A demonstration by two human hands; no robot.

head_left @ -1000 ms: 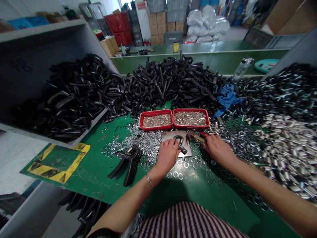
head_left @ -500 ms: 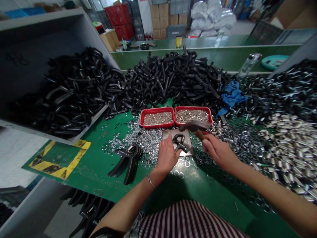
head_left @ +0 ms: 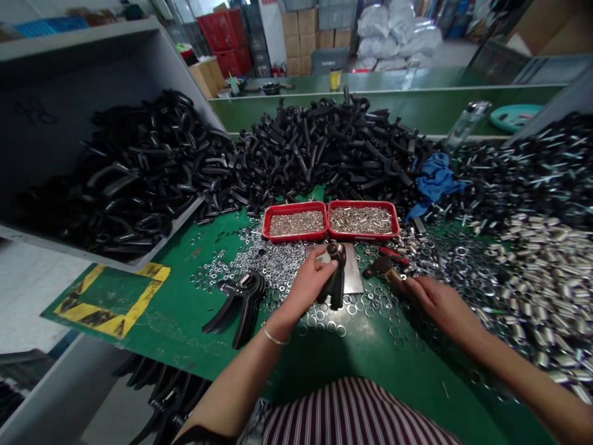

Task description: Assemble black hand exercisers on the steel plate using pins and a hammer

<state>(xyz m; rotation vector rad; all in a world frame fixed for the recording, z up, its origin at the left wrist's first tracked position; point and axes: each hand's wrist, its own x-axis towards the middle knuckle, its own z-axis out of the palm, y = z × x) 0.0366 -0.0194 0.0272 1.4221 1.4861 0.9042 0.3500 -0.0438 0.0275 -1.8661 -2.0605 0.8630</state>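
My left hand grips a black clamp-like part over a square metal plate on the green table. Its handles point toward me. To the right, my right hand is closed round the wooden handle of a hammer, whose head is just right of the plate. Beyond the plate sit two red trays, the left tray with tiny metal pieces and the right tray with small pins. An assembled black clamp lies left of my left hand.
Loose rings surround the plate. A heap of black parts rises behind the trays, beside a grey bin on the left. Metal sleeves are piled right, near a blue cloth. A bottle stands behind.
The black part has been turned, its handles now pointing toward me. My right hand has moved right and slightly nearer, taking the hammer off the plate and uncovering a red-handled item.
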